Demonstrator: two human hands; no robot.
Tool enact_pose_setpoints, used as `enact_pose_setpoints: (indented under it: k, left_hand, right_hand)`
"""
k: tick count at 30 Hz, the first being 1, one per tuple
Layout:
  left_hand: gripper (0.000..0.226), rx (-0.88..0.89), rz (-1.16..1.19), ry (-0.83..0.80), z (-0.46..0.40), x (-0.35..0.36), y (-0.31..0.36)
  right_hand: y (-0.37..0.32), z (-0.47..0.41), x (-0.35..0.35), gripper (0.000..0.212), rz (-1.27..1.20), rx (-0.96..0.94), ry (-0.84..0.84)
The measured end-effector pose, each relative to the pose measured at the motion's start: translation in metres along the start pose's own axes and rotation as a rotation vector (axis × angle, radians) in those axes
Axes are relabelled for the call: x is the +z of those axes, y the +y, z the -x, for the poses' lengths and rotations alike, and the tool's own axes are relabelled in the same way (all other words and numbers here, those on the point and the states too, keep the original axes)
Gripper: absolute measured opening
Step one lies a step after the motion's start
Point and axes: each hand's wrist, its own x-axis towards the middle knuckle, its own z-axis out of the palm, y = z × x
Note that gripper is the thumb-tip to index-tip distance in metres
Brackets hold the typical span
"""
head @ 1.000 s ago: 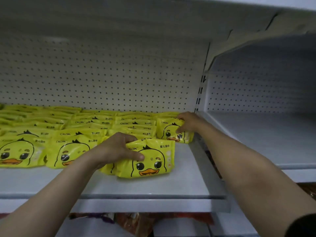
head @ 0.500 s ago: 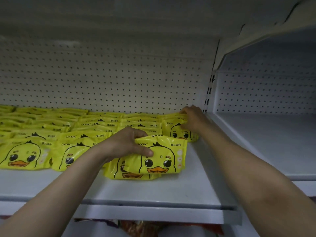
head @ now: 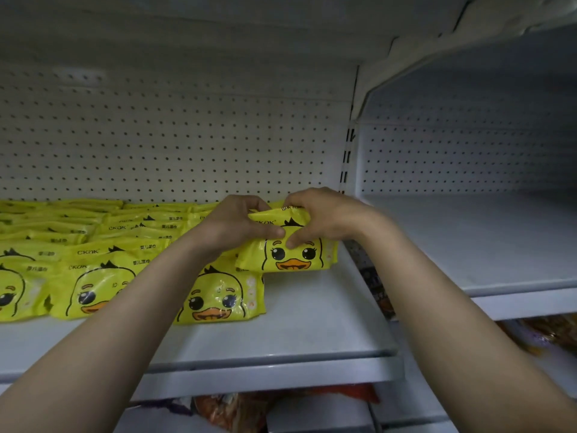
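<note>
At the shelf's (head: 312,307) right end, my left hand (head: 237,225) and right hand (head: 324,218) both pinch a glossy, crinkly yellow duck pack (head: 293,254), rectangular and soft, tilted up against the rear packs (head: 150,226).

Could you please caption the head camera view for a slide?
Left hand and right hand grip a yellow duck pack at the right end of a shelf of matching packs.

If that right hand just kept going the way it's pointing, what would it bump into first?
The right hand grips the yellow duck packet, so that comes first. Past it, probably the left hand facing it, then the pegboard back wall; depth is hard to judge.
</note>
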Motion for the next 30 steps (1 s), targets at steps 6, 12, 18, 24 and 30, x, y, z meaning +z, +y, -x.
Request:
enact_pose_setpoints:
  k: [6,12,18,24,30]
  left_hand:
    - [0.053,0.028,-0.627,0.161,-0.008,0.015,-0.026]
    - [0.062,-0.04,-0.941,0.056,0.0,0.023,-0.062]
    - [0.065,0.023,-0.978,0.124,0.001,0.024,-0.069]
    - [0.093,0.042,-1.004,0.171,0.001,0.026,-0.071]
    - [0.058,0.013,-0.999,0.137,-0.001,0.026,-0.071]
  right_hand:
    - [0.037,-0.006,0.003,0.045,0.049,0.137,0.146]
    - [0.063,-0.029,0.016,0.078,0.143,0.273,0.035]
    - [0.076,-0.056,0.042,0.081,0.094,0.269,-0.018]
    - [0.079,-0.069,0.049,0.078,0.054,0.231,0.005]
    - [0.08,-0.078,0.05,0.071,0.051,0.2,0.01]
